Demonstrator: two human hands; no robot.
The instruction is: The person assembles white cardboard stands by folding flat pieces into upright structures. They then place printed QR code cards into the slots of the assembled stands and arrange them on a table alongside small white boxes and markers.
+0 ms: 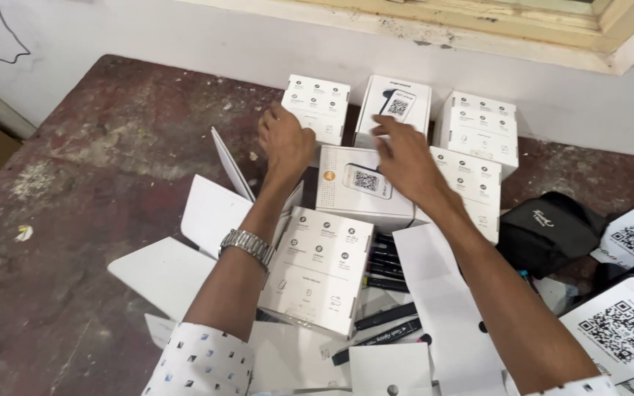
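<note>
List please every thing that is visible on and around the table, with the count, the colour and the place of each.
small boxes: six, white, grouped at the middle and far side of the table
markers: several, black, between and below the boxes
flat card sheets: several, white, near edge, around the arms
pouch: one, black, right of the boxes
printed square-code cards: at least two, white, right edge
table: one, dark brown, stained
wall: white, behind the table
window frame: pale wood, top right
wristwatch: one, silver, left wrist
left hand: touching the far left box
right hand: over the middle boxes
</note>
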